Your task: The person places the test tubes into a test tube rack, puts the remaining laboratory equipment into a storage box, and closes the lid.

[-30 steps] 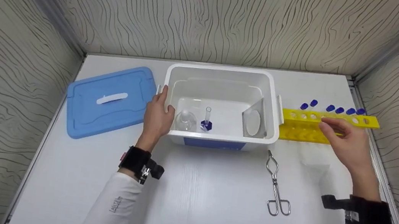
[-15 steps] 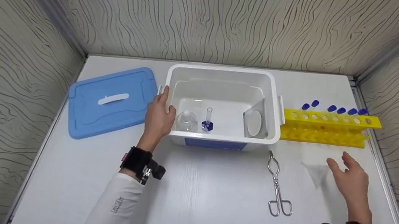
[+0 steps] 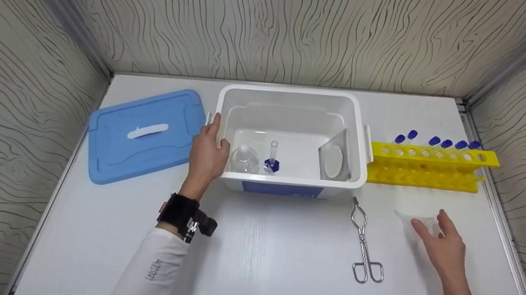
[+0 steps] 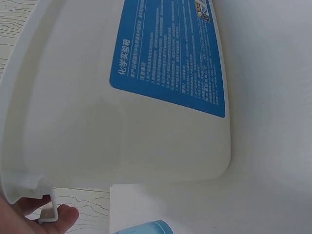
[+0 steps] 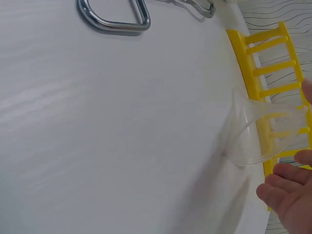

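Observation:
My left hand [image 3: 208, 155] grips the left rim of a white plastic storage box [image 3: 284, 178]; in the left wrist view its fingers [image 4: 66, 219] curl by the box's side clip [image 4: 51, 207]. Inside the box are a clear round flask [image 3: 244, 159], a small glass cylinder with a blue hexagonal base [image 3: 271, 164] and a grey-white sheet with an oval [image 3: 333, 162]. My right hand [image 3: 445, 250] is open beside a clear beaker [image 3: 413, 219] with a pointed spout, the thumb overlapping it in the head view. In the right wrist view the fingers [image 5: 285, 183] lie close to the beaker's rim [image 5: 253, 163].
A yellow test tube rack [image 3: 421, 178] stands right of the box, with several blue-capped tubes [image 3: 434, 140] behind its top bar. Metal crucible tongs [image 3: 363, 242] lie in front. The blue lid [image 3: 140, 151] with a white handle lies at the left. Patterned walls enclose the table.
My right hand has come away from the yellow rack, moved toward me, then left to the clear beaker. The left hand has stayed on the box.

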The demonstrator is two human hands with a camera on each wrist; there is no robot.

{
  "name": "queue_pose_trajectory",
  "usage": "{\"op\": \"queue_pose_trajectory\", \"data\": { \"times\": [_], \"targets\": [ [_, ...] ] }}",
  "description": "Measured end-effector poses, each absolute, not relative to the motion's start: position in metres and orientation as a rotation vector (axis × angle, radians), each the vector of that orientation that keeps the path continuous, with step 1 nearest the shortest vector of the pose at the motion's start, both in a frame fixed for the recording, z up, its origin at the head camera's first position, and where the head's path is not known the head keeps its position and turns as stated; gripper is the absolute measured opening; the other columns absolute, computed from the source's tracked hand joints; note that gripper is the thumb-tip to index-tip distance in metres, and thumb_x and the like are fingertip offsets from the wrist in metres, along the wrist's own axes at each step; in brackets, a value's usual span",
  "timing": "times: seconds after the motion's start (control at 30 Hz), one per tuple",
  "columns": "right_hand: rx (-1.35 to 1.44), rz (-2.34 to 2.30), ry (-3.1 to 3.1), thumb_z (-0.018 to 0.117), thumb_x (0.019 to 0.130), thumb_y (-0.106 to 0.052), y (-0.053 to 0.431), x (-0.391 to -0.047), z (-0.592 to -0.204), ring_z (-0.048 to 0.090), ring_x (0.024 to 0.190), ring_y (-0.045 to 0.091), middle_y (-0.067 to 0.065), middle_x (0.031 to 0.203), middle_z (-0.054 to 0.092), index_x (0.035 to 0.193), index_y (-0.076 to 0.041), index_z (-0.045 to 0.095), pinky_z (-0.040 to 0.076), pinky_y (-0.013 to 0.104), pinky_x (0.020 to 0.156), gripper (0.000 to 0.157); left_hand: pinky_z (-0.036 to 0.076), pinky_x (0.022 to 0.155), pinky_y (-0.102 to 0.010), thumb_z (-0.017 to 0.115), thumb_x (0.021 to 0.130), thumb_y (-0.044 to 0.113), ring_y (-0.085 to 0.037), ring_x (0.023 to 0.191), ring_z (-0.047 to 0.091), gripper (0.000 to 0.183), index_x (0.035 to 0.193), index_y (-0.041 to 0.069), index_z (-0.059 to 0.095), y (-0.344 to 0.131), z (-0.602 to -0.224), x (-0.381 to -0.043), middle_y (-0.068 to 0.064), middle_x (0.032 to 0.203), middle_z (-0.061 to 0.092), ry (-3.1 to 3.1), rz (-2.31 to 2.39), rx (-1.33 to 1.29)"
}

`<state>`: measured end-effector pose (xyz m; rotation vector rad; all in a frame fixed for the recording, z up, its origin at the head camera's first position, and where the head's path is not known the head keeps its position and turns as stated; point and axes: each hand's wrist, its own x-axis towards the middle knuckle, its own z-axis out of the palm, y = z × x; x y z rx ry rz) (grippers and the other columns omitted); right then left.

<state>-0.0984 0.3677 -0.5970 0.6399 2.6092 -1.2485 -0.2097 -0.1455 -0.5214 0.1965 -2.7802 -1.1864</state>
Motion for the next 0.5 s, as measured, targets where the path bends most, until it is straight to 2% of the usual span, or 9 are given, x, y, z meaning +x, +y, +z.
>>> {"op": "queue_pose_trajectory", "data": {
  "times": [0.23, 0.5],
  "targets": [
    [0.527, -1.231, 2.631, 0.066, 0.091, -0.051, 0.368, -0.094, -0.616, 0.015, 0.151, 0.047, 0.026, 0.165, 0.007, 0.160, -0.009, 0.001, 0.024, 0.060, 0.119, 0.104, 0.047, 0.106, -0.052, 0.048, 0.093, 0.013, -0.043, 0.128, 0.055, 0.065, 0.156, 0.011, 0.032, -0.146, -0.522, -0.210, -0.025, 0.144, 0.052, -2.786, -1.185, 0.189],
    [0.594, -1.291, 2.679, 0.064, 0.094, -0.044, 0.363, -0.091, -0.623, 0.025, 0.150, 0.044, 0.026, 0.163, 0.021, 0.159, -0.006, 0.016, 0.029, 0.055, 0.119, 0.090, 0.048, 0.105, -0.051, 0.049, 0.093, 0.012, -0.043, 0.128, 0.055, 0.065, 0.155, 0.011, 0.033, -0.146, -0.522, -0.210, -0.026, 0.143, 0.053, -2.776, -1.179, 0.176]
  ]
}}
